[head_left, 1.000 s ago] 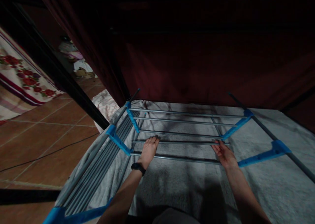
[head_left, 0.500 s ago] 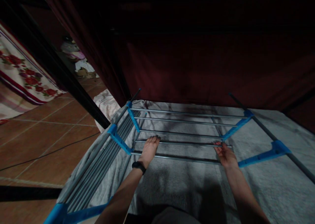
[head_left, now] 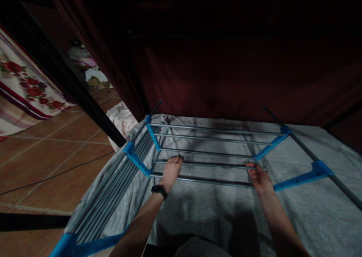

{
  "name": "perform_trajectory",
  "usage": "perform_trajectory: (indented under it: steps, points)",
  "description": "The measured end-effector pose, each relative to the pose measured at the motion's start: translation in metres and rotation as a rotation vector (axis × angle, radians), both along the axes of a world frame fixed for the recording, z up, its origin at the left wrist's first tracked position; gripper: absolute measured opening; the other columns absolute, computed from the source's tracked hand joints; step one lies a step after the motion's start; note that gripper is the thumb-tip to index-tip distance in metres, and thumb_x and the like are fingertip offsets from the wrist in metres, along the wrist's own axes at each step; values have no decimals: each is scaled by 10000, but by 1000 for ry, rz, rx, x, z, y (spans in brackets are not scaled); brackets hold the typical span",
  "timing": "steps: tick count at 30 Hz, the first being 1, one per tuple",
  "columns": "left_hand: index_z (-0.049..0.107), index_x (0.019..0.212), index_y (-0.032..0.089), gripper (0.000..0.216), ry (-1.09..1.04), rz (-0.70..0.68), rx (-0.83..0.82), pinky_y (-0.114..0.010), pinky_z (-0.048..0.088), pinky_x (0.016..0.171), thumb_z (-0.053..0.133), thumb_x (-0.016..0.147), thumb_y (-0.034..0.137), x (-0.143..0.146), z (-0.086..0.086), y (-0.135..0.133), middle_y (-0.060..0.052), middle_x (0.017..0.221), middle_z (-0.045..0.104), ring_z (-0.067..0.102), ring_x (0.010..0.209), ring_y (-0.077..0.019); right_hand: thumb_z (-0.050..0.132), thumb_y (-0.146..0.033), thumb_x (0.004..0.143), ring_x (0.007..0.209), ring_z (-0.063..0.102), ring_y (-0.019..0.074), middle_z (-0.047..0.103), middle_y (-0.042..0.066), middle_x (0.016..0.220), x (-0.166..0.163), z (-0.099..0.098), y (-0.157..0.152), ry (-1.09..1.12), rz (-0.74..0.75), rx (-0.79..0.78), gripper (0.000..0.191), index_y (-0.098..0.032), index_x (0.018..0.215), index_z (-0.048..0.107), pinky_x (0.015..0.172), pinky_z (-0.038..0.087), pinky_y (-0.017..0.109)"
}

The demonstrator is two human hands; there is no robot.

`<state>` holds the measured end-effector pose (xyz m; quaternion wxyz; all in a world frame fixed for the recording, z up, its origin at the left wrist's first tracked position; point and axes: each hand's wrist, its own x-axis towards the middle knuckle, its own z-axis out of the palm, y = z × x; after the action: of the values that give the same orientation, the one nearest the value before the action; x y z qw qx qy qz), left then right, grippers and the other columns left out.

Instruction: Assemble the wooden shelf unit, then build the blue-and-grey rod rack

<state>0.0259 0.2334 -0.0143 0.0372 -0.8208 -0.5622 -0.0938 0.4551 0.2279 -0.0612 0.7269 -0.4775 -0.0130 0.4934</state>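
A metal clothes drying rack (head_left: pixel 215 141) with grey rods and blue plastic joints stands in front of me over a grey fleecy blanket (head_left: pixel 305 211). My left hand (head_left: pixel 171 172), with a black band on its wrist, lies palm down over the two nearest rods, fingers curled onto the second one. My right hand (head_left: pixel 260 177) rests at the right end of the same rods, fingers closed on the second rod. Both hands are on the rack's middle section.
A folded side wing of the rack (head_left: pixel 113 196) slopes down at the left. Dark red curtain (head_left: pixel 226 72) hangs right behind the rack. Terracotta tile floor (head_left: pixel 45 159), a flowered cloth (head_left: pixel 25 87) and a pile of clothes (head_left: pixel 90 74) lie to the left.
My right hand has turned from an open, palm-up pose to gripping the second rod. The left hand has stayed in place.
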Motion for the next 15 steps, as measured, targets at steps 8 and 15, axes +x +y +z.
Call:
perform_trajectory:
  steps: [8,15]
  points:
    - [657,1189,158,350,-40,58,-32,-407,451,983,418,940,100,0,5,-2,-132,1126,699,636,1074,-256,620,-119,824,617,689,104,708,-10,667,-1,1,0,6,1,-7,116,-191,741,660,645,611,221]
    - [677,1156,150,340,-71,110,2,-456,428,981,412,942,164,-2,8,-4,-137,1104,711,636,1047,-294,737,-136,741,548,655,80,708,-49,650,-13,13,-2,-13,26,40,135,-201,701,626,635,611,222]
